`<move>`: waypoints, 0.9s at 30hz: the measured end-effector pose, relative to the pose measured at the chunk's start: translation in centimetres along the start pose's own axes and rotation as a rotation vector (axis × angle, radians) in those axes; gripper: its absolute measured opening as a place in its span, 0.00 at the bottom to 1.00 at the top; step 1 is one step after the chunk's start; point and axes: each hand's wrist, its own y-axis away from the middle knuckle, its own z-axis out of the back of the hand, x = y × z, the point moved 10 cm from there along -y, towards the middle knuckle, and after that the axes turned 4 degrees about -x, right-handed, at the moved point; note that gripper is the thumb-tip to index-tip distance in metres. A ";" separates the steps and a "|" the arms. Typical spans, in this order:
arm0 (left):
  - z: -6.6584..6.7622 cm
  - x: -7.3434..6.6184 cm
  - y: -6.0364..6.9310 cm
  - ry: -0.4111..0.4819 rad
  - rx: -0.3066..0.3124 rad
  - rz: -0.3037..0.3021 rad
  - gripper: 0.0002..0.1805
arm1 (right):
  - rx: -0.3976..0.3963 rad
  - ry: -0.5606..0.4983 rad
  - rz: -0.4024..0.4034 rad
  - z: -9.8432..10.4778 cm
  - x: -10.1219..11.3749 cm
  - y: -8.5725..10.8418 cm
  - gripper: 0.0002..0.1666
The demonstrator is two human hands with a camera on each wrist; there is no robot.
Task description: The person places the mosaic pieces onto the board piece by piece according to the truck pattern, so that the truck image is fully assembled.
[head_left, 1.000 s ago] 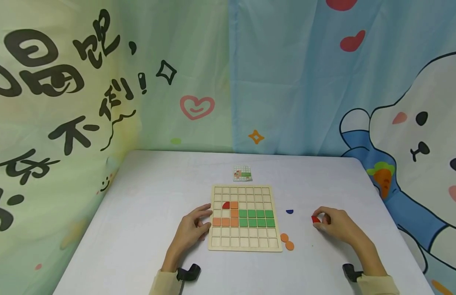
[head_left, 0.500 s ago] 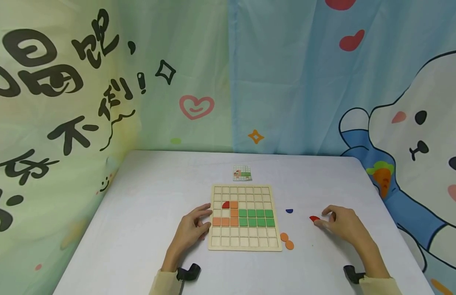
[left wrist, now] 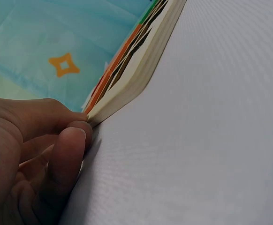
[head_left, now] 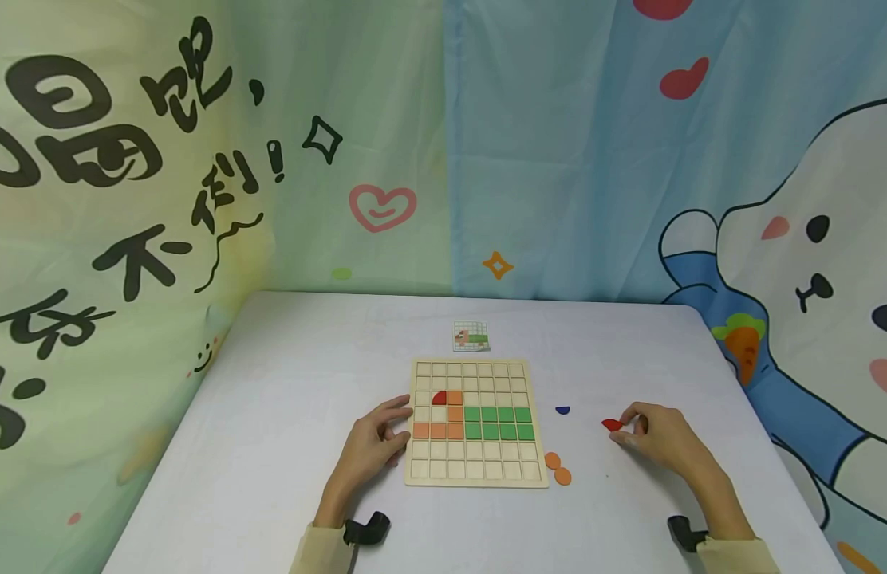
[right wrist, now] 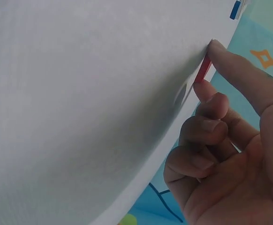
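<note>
At the left edge of the wooden grid board (head_left: 477, 462), my left hand (head_left: 372, 441) rests with fingers loosely bent and the tips against the edge. The left wrist view shows the fingertips (left wrist: 75, 136) at the board's side. To the right of the board, my right hand (head_left: 659, 432) holds a small red tile (head_left: 612, 425) with a curved edge, down near the table. In the right wrist view the red tile (right wrist: 202, 69) sits between thumb and index finger; the other fingers are curled in. On the board lie a red quarter-circle tile (head_left: 439, 398), orange square tiles (head_left: 455, 414) and green square tiles (head_left: 490, 432).
A dark blue half-round tile (head_left: 562, 410) lies right of the board. Two orange round tiles (head_left: 557, 468) lie by the board's lower right side. Beyond the board is a small pattern card (head_left: 471, 336). A printed curtain (head_left: 558, 159) hangs behind the white table (head_left: 307, 359).
My right hand has turned the red tile slightly and shifted it a little left. The index finger lifted away half a second ago and is back at the tile. My left hand stays put.
</note>
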 end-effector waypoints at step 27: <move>-0.1 -0.1 0.0 0.005 0.012 -0.020 0.23 | 0.017 -0.042 0.004 -0.5 4.1 -1.2 0.18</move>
